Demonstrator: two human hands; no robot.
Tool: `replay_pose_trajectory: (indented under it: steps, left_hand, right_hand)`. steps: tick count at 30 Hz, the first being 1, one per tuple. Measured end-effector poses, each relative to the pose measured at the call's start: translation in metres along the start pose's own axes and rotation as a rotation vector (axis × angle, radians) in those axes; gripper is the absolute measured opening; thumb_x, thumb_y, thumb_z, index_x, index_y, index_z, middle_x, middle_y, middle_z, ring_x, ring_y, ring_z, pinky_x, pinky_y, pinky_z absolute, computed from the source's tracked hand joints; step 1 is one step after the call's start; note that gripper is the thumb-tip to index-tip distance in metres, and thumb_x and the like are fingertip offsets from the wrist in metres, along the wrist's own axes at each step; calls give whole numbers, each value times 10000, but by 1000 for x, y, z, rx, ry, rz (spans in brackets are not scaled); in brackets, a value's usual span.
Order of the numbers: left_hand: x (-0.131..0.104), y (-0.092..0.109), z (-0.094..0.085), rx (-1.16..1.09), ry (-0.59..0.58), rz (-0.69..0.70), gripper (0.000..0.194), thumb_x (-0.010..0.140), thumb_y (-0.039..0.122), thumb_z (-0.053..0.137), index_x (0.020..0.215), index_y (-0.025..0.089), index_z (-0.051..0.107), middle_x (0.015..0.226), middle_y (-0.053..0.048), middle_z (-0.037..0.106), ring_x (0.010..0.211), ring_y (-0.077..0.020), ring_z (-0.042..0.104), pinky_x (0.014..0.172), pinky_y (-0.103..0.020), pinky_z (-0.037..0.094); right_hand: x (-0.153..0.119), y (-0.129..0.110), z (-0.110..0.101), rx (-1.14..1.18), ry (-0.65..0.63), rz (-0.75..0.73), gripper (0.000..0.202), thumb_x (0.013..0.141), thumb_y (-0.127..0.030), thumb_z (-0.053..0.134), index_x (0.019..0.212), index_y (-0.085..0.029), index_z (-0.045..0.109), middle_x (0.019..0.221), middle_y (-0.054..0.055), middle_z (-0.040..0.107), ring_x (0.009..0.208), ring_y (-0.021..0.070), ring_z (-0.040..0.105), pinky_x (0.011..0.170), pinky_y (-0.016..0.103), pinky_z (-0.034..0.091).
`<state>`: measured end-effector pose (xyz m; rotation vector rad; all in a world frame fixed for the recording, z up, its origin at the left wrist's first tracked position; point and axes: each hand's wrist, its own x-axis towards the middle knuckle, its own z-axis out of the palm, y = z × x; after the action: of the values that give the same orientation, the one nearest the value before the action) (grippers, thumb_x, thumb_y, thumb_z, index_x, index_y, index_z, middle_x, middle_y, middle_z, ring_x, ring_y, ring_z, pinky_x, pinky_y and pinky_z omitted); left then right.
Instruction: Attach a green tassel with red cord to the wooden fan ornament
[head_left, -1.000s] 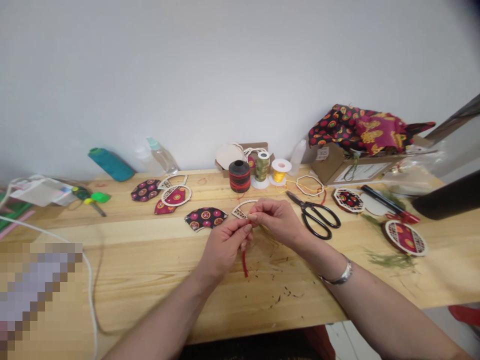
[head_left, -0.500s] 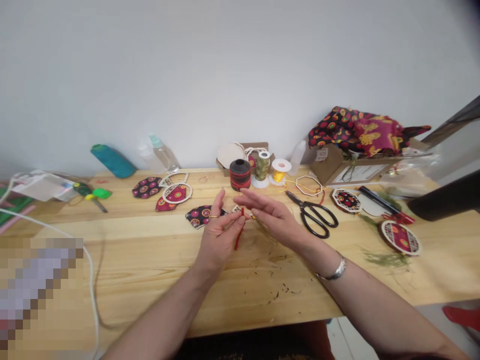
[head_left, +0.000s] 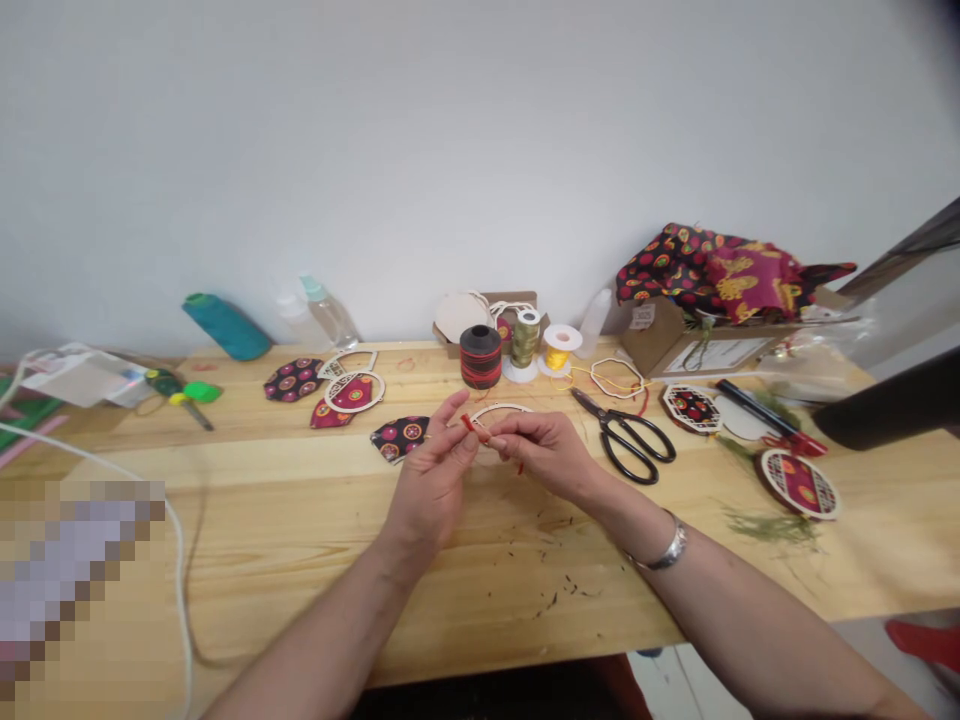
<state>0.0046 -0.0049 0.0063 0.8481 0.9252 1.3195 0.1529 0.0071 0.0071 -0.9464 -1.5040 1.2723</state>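
Observation:
Over the middle of the table (head_left: 300, 560), my left hand (head_left: 433, 472) pinches a short red cord (head_left: 469, 425) between thumb and fingers. Close beside it, my right hand (head_left: 551, 455) is closed in a pinch on the same cord, with a bit of red showing below its fingers. Much of the cord is hidden by the fingers. Behind my hands lies a pale ring-shaped frame (head_left: 499, 408), partly covered. Dark patterned fabric (head_left: 397, 438) rests just left of my left hand. Black-handled scissors (head_left: 628, 438) lie to the right of my right hand.
Thread spools (head_left: 481, 358) stand at the back before a small box (head_left: 457, 318). A fabric-topped carton (head_left: 660, 335) is at back right, near a dark cylinder (head_left: 877, 400). Fabric-filled frames (head_left: 799, 483) lie right; a screwdriver (head_left: 180, 397) and white cable (head_left: 180, 540) lie left.
My right hand's spread fingers have closed into a pinch beside the left hand. The cord's upper end has tilted left, and its tail now shows beneath my right fingers.

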Motion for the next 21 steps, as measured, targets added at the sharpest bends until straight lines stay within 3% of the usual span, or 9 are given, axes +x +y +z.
replay_pose_trajectory:
  steps: [4,9,17,21]
  left_hand:
    - [3,2,0,-135,-52,34,59,685,238,748,742,223,744,1201,-36,615,1044,-173,563,879,-286,455]
    - [7,4,-4,-287,-74,47,59,691,230,765,748,232,750,1101,-34,706,1135,-199,575,1025,-364,392]
    - [9,7,-9,-349,-125,71,70,703,258,769,729,204,732,875,-29,764,1082,-223,632,1070,-397,378]
    - [10,7,-10,-340,-95,102,77,697,262,774,730,204,734,842,-20,762,1063,-219,641,1083,-406,359]
  right_hand:
    - [5,2,-7,-59,22,-41,132,790,-285,632,750,-178,698,691,0,630,634,106,524,625,242,423]
    - [12,3,-15,-107,63,-38,134,781,-273,614,705,-175,664,668,-4,627,627,110,535,638,243,431]
    - [19,21,-28,-184,138,-95,173,790,-310,611,714,-159,649,638,-7,597,589,106,509,583,232,417]
    - [24,33,-35,-237,172,-126,151,795,-284,614,715,-165,661,685,7,629,653,126,557,639,251,449]
